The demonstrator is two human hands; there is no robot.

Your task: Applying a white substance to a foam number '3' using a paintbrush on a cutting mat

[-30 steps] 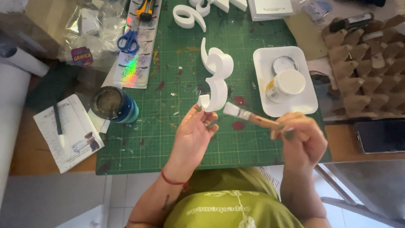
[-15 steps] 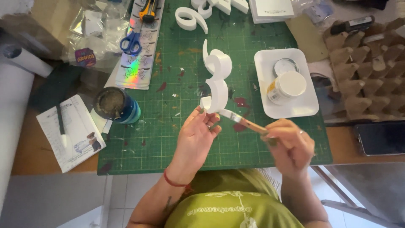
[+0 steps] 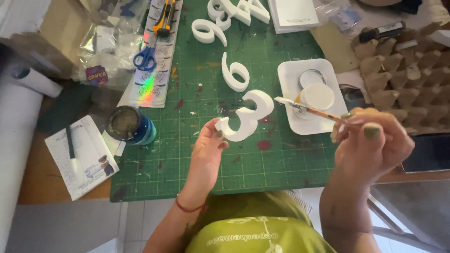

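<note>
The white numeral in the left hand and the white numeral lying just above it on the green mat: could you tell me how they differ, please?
The held numeral, a three, is pinched at its lower end by the left hand and lifted above the green mat; the lying numeral, a six, rests flat on it, untouched. The three is open-curved; the six has a closed loop. Both are thick, white and unpainted.

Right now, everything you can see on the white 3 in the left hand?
The white 3 is a thick, matte, foam-like cutout figure with flat faces and rounded lobes. The left hand pinches its lower end and holds it raised over the green cutting mat, tilted. The brush in the right hand has its bristle tip just right of the upper lobe; contact is unclear.
</note>
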